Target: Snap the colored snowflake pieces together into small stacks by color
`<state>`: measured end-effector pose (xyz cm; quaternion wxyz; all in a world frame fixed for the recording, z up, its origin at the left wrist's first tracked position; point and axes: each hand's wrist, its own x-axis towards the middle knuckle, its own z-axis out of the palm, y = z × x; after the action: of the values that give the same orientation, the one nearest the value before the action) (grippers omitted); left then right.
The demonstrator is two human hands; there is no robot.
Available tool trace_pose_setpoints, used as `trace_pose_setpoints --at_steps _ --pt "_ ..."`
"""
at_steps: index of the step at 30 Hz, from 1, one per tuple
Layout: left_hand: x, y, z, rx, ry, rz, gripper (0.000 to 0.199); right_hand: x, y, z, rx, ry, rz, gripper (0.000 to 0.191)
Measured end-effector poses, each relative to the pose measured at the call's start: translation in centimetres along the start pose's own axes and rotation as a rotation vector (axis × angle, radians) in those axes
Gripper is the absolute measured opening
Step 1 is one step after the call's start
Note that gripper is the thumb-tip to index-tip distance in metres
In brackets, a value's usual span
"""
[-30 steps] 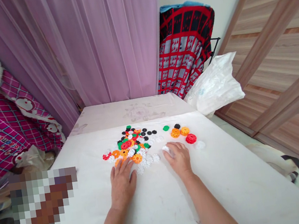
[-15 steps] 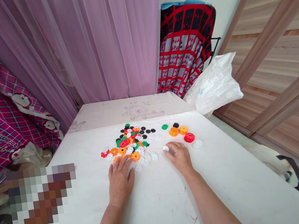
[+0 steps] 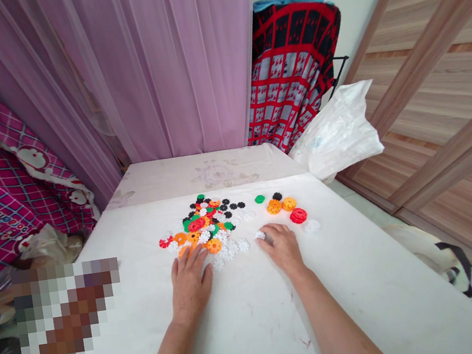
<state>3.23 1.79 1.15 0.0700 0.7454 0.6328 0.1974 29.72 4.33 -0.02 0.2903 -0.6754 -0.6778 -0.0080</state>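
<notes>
A mixed pile of flower-shaped plastic discs (image 3: 214, 245) in white, orange, red, green and black lies on the white-covered table. My left hand (image 3: 190, 283) rests at the pile's near left edge, fingers spread and fingertips touching orange and white discs. Right of the pile, my right hand (image 3: 281, 247) pinches a white snowflake disc (image 3: 260, 235) between thumb and fingers. Beyond that hand sit small one-colour groups: a green disc (image 3: 259, 199), a black disc (image 3: 277, 196), orange discs (image 3: 289, 204), red discs (image 3: 298, 215) and white discs (image 3: 312, 226).
The table (image 3: 257, 326) reaches toward a purple curtain (image 3: 184, 61). A white plastic bag (image 3: 339, 133) stands at its far right corner, near a red patterned cloth (image 3: 292, 75). Wooden doors (image 3: 442, 113) line the right, and a pink checked cloth (image 3: 9, 185) hangs at left.
Almost nothing differs. My right hand, with the white snowflake disc, has shifted very slightly left; my left hand stays at the pile.
</notes>
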Motion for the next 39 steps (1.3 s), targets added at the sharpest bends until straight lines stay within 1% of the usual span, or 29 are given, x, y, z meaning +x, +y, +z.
trace_pose_setpoints --at_steps 5,10,13,16,18,21,25,30,34,39 --pt "0.0 -0.1 0.1 -0.003 0.019 0.008 0.039 0.0 -0.1 -0.1 -0.019 0.002 0.001 0.018" --pt "0.0 0.0 0.0 0.002 0.002 0.003 0.040 0.0 -0.1 -0.1 -0.020 -0.017 0.013 0.019" --pt "0.0 0.0 0.0 -0.001 0.006 0.005 0.040 0.0 0.1 0.0 -0.014 0.004 0.010 0.020" --pt "0.0 0.0 0.1 -0.001 0.009 0.004 0.040 -0.1 -0.2 0.0 0.024 0.056 -0.046 0.023" --pt "0.1 0.0 0.1 0.001 0.004 0.004 0.040 -0.3 -0.9 0.0 0.052 0.064 -0.109 0.024" --pt "0.1 0.0 0.1 0.002 0.005 0.007 0.040 -0.6 -2.4 -0.1 0.090 0.015 -0.191 0.021" --pt "0.1 0.1 0.0 0.004 0.002 0.002 0.040 -0.9 -4.0 0.0 0.136 -0.068 -0.225 0.015" --pt "0.1 0.2 -0.2 0.003 -0.012 -0.001 0.040 -1.0 -4.1 0.1 0.097 -0.087 -0.192 0.016" --pt "0.1 0.3 -0.2 0.003 -0.017 -0.010 0.040 -0.9 -4.1 0.4 0.071 -0.100 -0.192 0.016" --pt "0.1 0.3 -0.2 0.000 -0.015 -0.003 0.040 -0.8 -4.3 0.8 0.055 -0.071 -0.188 0.016"
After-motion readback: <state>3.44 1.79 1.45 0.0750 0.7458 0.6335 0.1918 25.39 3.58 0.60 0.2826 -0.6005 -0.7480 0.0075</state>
